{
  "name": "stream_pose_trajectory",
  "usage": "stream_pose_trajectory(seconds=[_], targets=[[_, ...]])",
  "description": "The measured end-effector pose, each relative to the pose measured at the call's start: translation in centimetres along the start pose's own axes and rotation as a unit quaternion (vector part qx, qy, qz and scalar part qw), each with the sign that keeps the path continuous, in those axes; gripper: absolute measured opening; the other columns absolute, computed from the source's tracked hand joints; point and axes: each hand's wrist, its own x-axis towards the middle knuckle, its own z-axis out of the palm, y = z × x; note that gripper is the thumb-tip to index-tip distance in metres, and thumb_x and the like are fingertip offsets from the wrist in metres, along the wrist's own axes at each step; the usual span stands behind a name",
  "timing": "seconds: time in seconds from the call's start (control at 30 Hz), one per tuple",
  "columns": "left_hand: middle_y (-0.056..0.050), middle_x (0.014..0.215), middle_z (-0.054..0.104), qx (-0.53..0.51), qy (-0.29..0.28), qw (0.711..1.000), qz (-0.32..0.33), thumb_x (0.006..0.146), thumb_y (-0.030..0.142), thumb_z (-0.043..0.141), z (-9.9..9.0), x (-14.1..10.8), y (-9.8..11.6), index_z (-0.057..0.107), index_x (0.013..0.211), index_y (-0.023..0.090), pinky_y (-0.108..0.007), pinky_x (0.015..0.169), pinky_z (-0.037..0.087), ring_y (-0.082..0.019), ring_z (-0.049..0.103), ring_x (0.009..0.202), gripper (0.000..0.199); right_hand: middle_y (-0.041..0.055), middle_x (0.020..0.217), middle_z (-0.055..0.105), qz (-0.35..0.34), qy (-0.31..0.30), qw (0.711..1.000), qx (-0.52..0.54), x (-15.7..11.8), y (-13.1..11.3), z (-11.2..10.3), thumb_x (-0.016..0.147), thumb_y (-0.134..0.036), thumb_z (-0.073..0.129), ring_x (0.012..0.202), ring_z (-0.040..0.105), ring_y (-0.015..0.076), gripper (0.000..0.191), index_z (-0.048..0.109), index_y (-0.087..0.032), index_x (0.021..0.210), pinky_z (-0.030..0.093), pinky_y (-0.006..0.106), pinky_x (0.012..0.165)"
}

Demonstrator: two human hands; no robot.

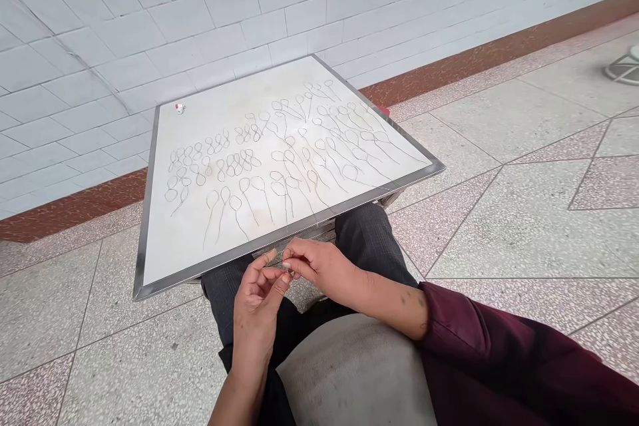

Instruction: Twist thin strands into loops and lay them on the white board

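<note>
My left hand and my right hand meet in front of the near edge of the board, above my lap. Both are closed, thumb against fingers, with their tips touching or almost touching. Pinched between them is what looks like a piece of thin wire, too fine to follow clearly. On the white board lie many thin wire loops in rough rows. Those toward the right and front have long loose tails; the ones on the left look like short figure-eight shapes.
The board has a grey metal rim and stands close to a white tiled wall. A small red and white object sits at its far left corner. At far right, a round stool-like thing stands on the speckled floor.
</note>
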Motion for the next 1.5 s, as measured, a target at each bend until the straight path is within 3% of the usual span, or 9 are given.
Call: stream_pose_trajectory(seconds=[0.7,1.0,1.37,1.5], targets=[[0.0,0.079,0.067,-0.031,0.033,0.999,0.021,0.076,0.038,0.082,0.2,0.1,0.0,0.076,0.106,0.022,-0.031,0.077,0.056,-0.014,0.065,0.073,0.034,-0.0037,0.072,0.063,0.03,-0.022,0.997,0.07,-0.1,-0.3,0.4,0.097,-0.022,0.052,0.069,0.063,0.0137,0.01,0.056,-0.023,0.088,0.049,0.027,0.068],[0.001,0.082,0.065,-0.037,0.03,0.999,0.004,0.076,0.037,0.082,0.1,0.1,-0.3,0.075,0.11,0.022,-0.033,0.079,0.056,-0.014,0.065,0.074,0.038,-0.0013,0.074,0.061,0.024,-0.054,0.976,0.212,0.3,0.5,0.5,0.093,-0.028,0.055,0.072,0.061,0.015,0.014,0.056,-0.021,0.081,0.05,0.03,0.072],[0.002,0.076,0.061,0.001,0.017,1.0,0.003,0.077,0.038,0.081,-0.2,0.2,-0.4,0.074,0.109,0.022,-0.026,0.067,0.052,-0.012,0.059,0.068,0.037,-0.0019,0.079,0.06,0.029,-0.091,0.976,0.198,0.6,1.3,0.2,0.094,-0.024,0.056,0.075,0.058,0.0127,0.009,0.059,-0.02,0.087,0.049,0.027,0.074],[0.003,0.077,0.059,0.003,0.036,0.999,0.016,0.078,0.04,0.079,-0.3,0.3,-0.6,0.074,0.109,0.023,-0.026,0.068,0.053,-0.011,0.059,0.067,0.035,0.0,0.087,0.067,0.044,-0.111,0.99,0.074,0.4,0.5,-0.8,0.098,-0.03,0.057,0.081,0.062,0.015,0.01,0.059,-0.021,0.1,0.048,0.028,0.075]])
